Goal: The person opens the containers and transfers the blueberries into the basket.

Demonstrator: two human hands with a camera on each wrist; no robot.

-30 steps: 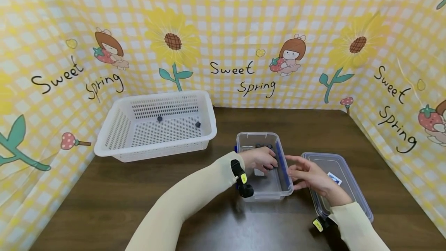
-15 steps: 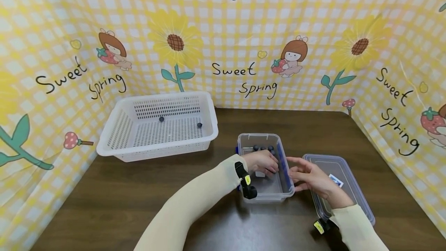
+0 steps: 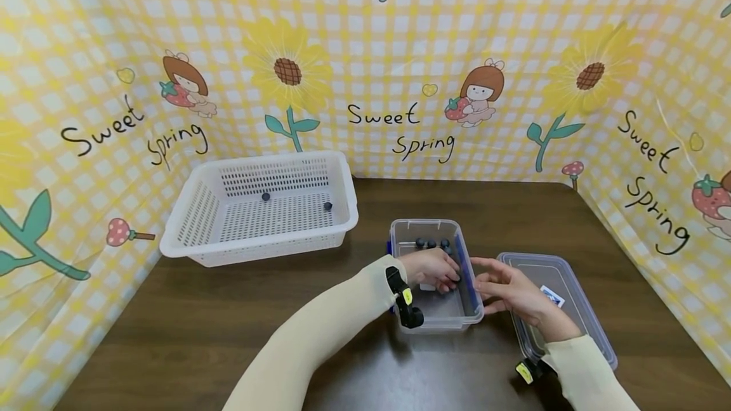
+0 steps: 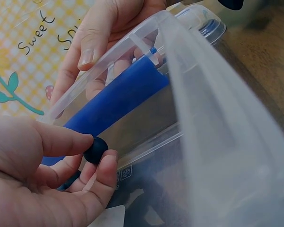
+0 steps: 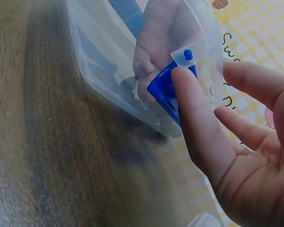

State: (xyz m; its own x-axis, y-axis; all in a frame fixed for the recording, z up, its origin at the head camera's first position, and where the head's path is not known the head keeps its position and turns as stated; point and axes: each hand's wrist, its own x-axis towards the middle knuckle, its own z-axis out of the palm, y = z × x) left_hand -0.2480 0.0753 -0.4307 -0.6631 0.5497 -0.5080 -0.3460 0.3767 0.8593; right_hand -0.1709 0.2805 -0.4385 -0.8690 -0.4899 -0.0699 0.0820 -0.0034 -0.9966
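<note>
Inside the clear plastic box (image 3: 436,324), my left hand (image 3: 432,269) pinches a small dark ball (image 4: 95,150) between thumb and fingertips. Part of a second dark ball (image 4: 71,180) shows between the lower fingers in the left wrist view. Several more dark balls (image 3: 431,243) sit at the box's far end. My right hand (image 3: 513,292) is at the box's right side, fingers spread and relaxed. In the right wrist view its thumb (image 5: 191,111) lies at the blue latch (image 5: 168,87); whether it touches the latch is unclear.
A white perforated basket (image 3: 268,247) stands at the back left, with two dark balls (image 3: 265,196) in it. The box's lid (image 3: 562,293) lies on the table under and beside the right forearm. A patterned cloth (image 3: 365,49) closes off the back and sides.
My left hand has shifted slightly within the box, and its fingertips have drawn together; a dark ball now shows at them. The right hand stays at the box's side.
</note>
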